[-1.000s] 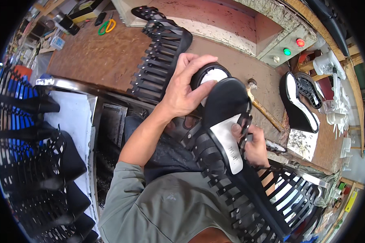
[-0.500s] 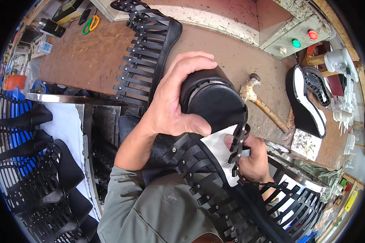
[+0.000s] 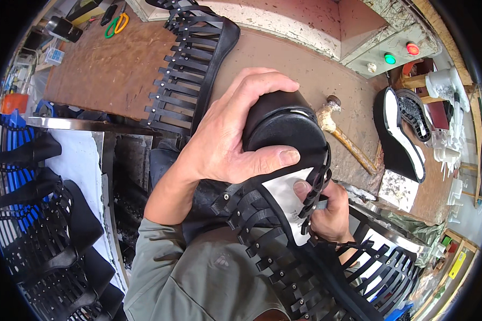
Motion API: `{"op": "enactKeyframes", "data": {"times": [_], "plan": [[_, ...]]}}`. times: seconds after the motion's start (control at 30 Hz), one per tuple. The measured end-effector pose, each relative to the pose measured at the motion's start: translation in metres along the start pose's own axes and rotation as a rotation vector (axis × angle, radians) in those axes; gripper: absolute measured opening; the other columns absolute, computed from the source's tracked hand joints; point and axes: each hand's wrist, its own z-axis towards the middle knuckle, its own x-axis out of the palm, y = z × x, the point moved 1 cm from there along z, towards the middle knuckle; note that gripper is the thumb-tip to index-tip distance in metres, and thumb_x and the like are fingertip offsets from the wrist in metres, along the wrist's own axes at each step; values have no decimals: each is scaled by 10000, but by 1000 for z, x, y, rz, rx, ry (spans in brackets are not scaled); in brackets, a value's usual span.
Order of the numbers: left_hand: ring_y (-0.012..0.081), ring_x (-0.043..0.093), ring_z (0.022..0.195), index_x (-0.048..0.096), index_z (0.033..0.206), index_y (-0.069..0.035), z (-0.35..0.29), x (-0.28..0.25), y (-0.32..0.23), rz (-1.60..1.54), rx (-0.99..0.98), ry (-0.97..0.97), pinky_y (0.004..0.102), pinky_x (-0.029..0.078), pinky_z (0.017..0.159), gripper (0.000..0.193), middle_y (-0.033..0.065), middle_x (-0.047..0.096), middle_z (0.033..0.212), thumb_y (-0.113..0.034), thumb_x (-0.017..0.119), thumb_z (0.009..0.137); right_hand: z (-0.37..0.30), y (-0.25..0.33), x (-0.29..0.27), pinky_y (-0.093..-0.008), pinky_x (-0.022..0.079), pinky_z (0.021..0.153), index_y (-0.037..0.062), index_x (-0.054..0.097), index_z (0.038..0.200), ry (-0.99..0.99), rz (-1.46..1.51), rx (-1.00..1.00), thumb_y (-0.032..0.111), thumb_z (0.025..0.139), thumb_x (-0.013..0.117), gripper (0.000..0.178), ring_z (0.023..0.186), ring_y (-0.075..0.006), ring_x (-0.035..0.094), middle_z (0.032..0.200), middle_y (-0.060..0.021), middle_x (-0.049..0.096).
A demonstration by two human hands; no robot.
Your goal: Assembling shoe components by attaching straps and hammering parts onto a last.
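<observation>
A black strappy tall sandal boot [image 3: 284, 128] is held over my lap, its rounded black end turned up. My left hand [image 3: 235, 125] wraps over that end, fingers across the far side and thumb pressed on the smooth black leather. My right hand [image 3: 332, 211] grips the boot lower down, among the straps, with its thumb against the white lining [image 3: 286, 195]. A greyish object shows in part by the right fingers; I cannot make out what it is. The studded straps [image 3: 273, 254] hang down toward my body.
A hammer [image 3: 348, 142] lies on the bench beyond the boot. To its right stands a black wedge sole [image 3: 396, 139] with a white strip. Another strappy boot upper [image 3: 190, 75] lies at the back; scissors [image 3: 117, 25] lie far left. Several black strappy boots [image 3: 64, 235] sit at left.
My left thumb has slid rightward across the black leather, and the left fingers reach slightly further over. The pale gap along the leather's rim shows less. My right hand keeps its grip.
</observation>
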Motion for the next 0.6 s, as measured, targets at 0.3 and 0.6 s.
{"op": "enactKeyframes", "data": {"times": [0.3,0.6], "plan": [[321,562,1022,500,1232,-46,1,-1,3,6,-1,2,380,455,878,687,163,546,1114,-336,802,688,2,5,-2,-237,451,611,58,631,911,-7,-13,-27,-132,631,556,347,617,-95,544,691,3,574],[332,568,1021,494,1239,-49,5,-2,-5,80,15,46,388,468,865,667,170,544,1141,-321,789,706,2,13,-8,-249,464,615,56,645,916,16,-73,-12,-123,643,588,332,628,-85,565,691,6,592]]}}
